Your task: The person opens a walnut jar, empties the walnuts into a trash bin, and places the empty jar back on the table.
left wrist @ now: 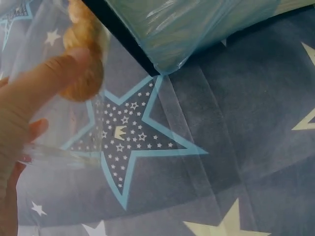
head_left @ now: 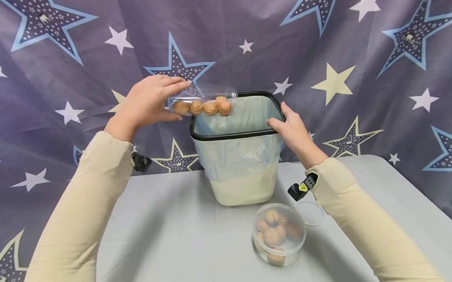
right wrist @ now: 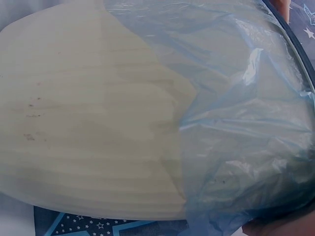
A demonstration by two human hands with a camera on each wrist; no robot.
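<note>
In the head view my left hand grips a clear plastic jar by its base end. The jar lies almost level, its mouth over the left rim of a bin, with several walnuts along its lower side. In the left wrist view the thumb presses the jar's side beside the walnuts. The cream bin has a black rim and a thin bluish liner folded over it. My right hand holds the bin's right rim, thumb inside. The right wrist view shows mainly the bin's wall and liner.
A round clear tub with several walnuts stands on the grey table in front of the bin. Beside it lies a clear round lid, near the right forearm. A star-patterned cloth hangs right behind the table.
</note>
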